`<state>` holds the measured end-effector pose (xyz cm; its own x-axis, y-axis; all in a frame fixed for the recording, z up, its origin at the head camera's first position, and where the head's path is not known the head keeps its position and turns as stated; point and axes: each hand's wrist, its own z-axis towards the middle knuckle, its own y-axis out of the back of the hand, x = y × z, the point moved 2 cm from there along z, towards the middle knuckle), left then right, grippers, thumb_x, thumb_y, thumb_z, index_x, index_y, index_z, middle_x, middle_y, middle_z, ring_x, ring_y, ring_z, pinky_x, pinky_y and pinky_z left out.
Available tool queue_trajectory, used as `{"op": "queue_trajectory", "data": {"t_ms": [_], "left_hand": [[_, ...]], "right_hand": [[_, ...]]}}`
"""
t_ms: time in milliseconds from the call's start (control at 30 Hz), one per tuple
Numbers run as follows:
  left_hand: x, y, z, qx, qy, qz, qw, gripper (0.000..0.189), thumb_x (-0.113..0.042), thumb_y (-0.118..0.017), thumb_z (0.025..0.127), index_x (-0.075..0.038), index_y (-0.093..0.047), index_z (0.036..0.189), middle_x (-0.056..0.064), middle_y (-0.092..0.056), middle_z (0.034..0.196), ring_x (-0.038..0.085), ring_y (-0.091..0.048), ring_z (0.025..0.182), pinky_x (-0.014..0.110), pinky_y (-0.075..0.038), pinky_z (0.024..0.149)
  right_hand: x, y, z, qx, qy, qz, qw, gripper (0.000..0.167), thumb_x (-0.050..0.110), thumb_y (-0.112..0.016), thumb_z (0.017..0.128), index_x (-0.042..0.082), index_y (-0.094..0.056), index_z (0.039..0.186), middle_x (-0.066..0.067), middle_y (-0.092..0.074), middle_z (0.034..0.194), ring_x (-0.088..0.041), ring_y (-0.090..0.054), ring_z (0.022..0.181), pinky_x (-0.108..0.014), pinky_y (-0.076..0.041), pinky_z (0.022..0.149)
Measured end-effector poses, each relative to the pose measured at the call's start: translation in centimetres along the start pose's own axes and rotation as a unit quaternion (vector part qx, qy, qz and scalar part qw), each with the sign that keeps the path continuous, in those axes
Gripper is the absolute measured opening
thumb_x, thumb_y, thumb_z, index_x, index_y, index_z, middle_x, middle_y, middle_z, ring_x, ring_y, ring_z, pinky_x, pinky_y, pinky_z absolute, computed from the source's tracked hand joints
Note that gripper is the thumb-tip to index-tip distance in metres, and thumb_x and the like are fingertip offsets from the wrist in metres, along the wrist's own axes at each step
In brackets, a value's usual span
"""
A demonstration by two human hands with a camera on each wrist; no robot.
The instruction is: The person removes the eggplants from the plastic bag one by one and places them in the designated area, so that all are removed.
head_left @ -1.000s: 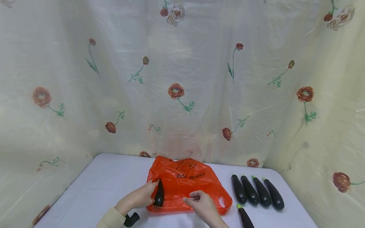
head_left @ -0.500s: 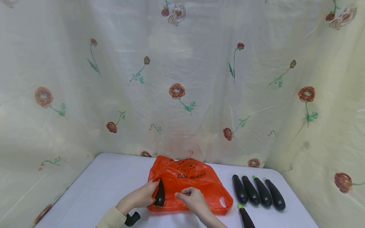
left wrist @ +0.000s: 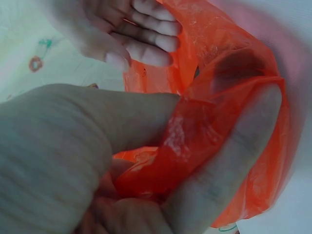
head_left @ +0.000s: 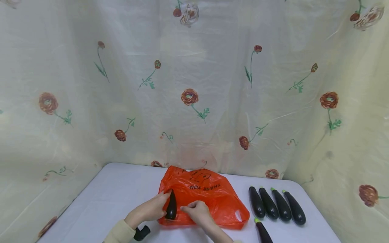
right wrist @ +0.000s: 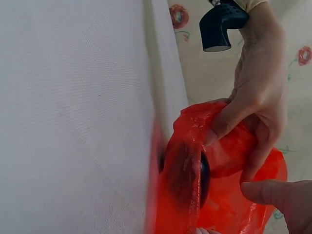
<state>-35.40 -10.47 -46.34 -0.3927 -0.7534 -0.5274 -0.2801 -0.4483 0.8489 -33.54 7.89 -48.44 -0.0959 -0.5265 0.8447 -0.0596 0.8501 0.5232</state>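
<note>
A red plastic bag (head_left: 212, 206) with black "THANK YOU" print lies on its side on the table. Inside its mouth, at the left end, a dark eggplant (head_left: 172, 207) shows. My left hand (head_left: 152, 207) grips the bag's rim there; in the left wrist view the thumb and a finger (left wrist: 229, 161) pinch the crumpled plastic. My right hand (head_left: 197, 212) hovers before the bag's front, close to the eggplant. In the left wrist view its fingers (left wrist: 146, 41) are loosely bent, holding nothing. Through the film in the right wrist view, the dark eggplant (right wrist: 204, 180) partly shows.
Several eggplants (head_left: 281, 207) lie in a row right of the bag. Another eggplant (head_left: 263, 232) lies nearer, at the lower frame edge. The white table (head_left: 121, 189) has a flowered curtain (head_left: 218, 111) behind it. A black wrist device (head_left: 141, 233) sits on my left wrist.
My right hand has moved left along the bag's front, towards the mouth and the eggplant. The left hand keeps its grip on the rim. The bag stays put.
</note>
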Motion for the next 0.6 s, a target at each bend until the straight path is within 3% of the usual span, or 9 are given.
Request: {"op": "queue_trajectory", "data": {"t_ms": [200,400,600], "left_hand": [[0.0,0.0,0.0,0.001,0.003,0.001,1.0,0.07,0.007,-0.07,0.078,0.012,-0.038,0.14,0.027,-0.047,0.141,0.037,-0.051,0.126,0.052,-0.045,0.102],[0.1,0.1,-0.1,-0.002,0.001,0.01,0.9999,0.07,0.006,-0.07,0.078,0.011,-0.039,0.141,0.026,-0.048,0.141,0.036,-0.052,0.126,0.051,-0.046,0.101],[0.1,0.3,-0.3,-0.004,-0.02,0.015,0.9997,0.072,0.009,-0.068,0.076,0.01,-0.038,0.142,0.026,-0.047,0.141,0.035,-0.052,0.126,0.049,-0.046,0.102]], "right_hand": [[0.0,-1.2,0.6,-0.001,0.006,0.005,1.0,0.028,0.033,-0.077,0.079,0.007,-0.067,0.076,0.004,-0.051,0.065,-0.011,-0.048,0.062,-0.02,-0.036,0.052],[0.1,-2.5,1.3,0.01,0.009,0.013,0.9998,0.033,0.032,-0.076,0.079,0.013,-0.058,0.06,0.007,-0.038,0.053,-0.009,-0.039,0.052,-0.019,-0.028,0.046],[0.2,-3.3,1.7,0.012,0.004,0.012,0.9998,0.033,0.03,-0.076,0.08,0.014,-0.057,0.059,0.007,-0.038,0.052,-0.008,-0.036,0.051,-0.02,-0.027,0.045]]}}
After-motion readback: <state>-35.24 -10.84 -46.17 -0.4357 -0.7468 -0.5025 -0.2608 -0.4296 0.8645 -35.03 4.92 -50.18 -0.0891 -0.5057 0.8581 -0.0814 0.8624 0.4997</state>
